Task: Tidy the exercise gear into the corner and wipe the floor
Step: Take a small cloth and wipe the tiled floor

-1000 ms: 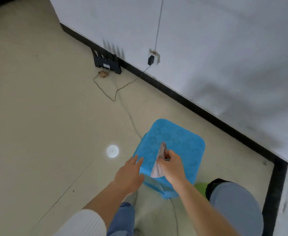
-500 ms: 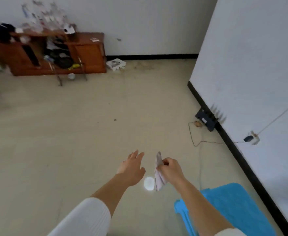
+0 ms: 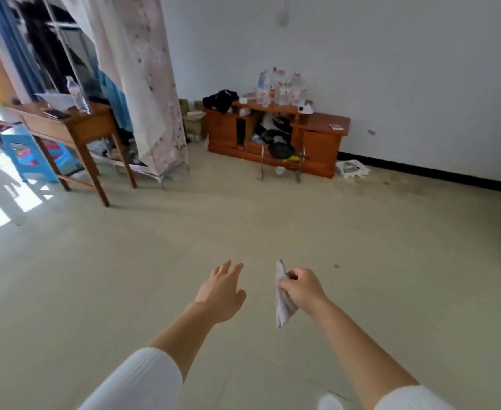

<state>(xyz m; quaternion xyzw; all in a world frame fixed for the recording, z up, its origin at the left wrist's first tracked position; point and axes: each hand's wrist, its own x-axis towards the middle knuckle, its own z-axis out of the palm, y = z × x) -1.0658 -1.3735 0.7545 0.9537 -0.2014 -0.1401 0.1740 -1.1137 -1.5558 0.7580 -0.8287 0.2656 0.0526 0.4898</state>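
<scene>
The left hand (image 3: 220,292) is held out over the beige floor (image 3: 125,276), fingers loosely spread and holding nothing. Just beside it, apart from it, a small pale cloth (image 3: 283,303) hangs from the right hand (image 3: 302,288), whose curled fingers pinch its upper part. Both forearms reach forward, white sleeves pushed up.

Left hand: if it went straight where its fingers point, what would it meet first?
Nothing close: the left hand points over bare floor. Far along that line stands the low wooden cabinet, though depth is unclear.
</scene>
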